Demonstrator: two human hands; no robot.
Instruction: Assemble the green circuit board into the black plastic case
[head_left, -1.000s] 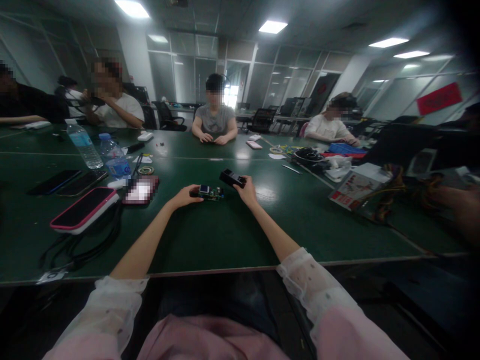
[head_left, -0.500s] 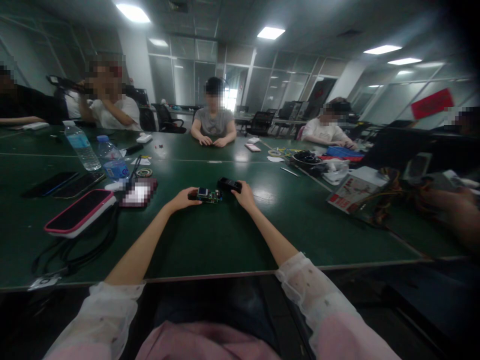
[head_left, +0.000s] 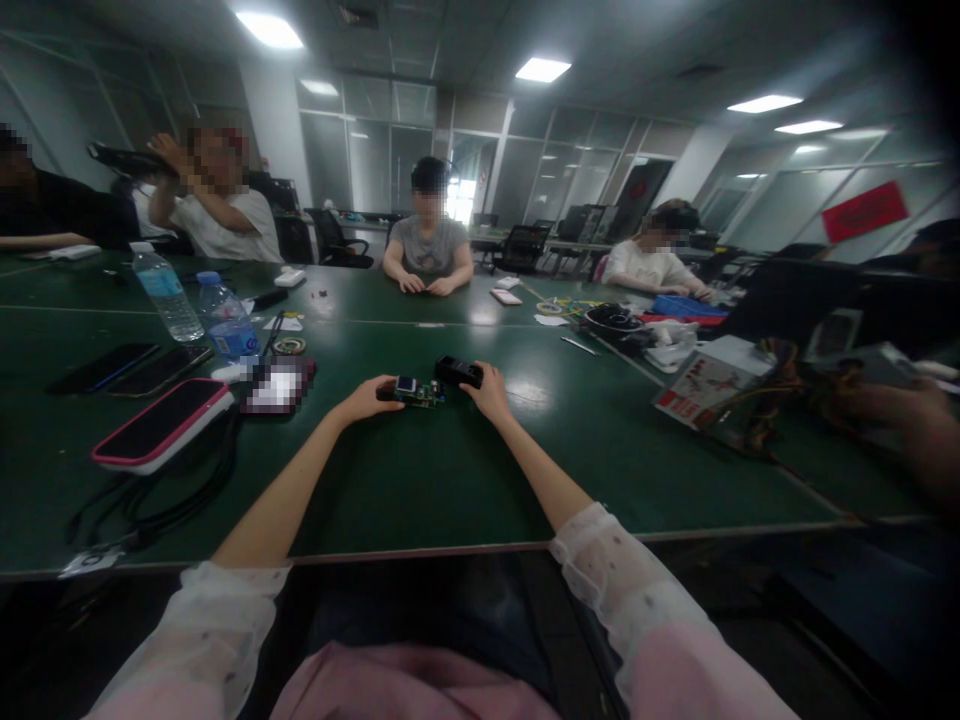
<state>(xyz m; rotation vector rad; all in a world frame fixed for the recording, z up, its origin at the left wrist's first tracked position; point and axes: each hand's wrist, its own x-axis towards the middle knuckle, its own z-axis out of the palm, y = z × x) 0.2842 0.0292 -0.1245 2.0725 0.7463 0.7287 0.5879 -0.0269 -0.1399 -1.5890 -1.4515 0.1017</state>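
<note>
My left hand is closed on one end of a green circuit board that carries a small screen. Fingers of my right hand grip the near right end of a black plastic casing, a narrow box-like shell. Board and casing are close together over the green table, the casing slightly farther back and to the right. Whether the two touch is too small to tell. My palms hide the gripped ends of both pieces.
To the left lie a pink-rimmed device, dark phones and two water bottles. A metal power supply box with wires stands right, near another person's hand. Several people sit around the table.
My hands, the board and the casing stay almost where they were. At the far left, a person's raised hands have shifted away from the face.
</note>
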